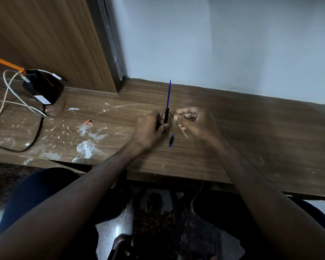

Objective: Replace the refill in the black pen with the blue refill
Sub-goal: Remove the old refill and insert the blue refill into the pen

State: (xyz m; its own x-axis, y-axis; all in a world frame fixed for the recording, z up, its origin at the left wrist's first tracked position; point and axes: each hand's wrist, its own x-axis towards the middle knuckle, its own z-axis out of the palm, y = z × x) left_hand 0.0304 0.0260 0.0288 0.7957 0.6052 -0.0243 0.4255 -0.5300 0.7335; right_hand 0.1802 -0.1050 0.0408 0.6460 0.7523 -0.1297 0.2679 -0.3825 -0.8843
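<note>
Blue refill (168, 94) stood halfway inside black pen (166, 117), upright over the desk (251, 128). Pen body gripped tight by left hand (150, 128); thin pale old refill (183, 132) pinched in right hand (193, 121). Best pushed straight down, slowly, with no bending. Small blue cap (171, 140) lay just beside the hands.

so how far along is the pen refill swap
Done: the blue refill stands in the black pen barrel, most of its length sticking out. In hand: the left hand holds the barrel upright; the right hand pinches a thin pale refill, apparently the old one. Left: push the blue refill home and close the pen. A small blue piece lies on the desk.
</note>
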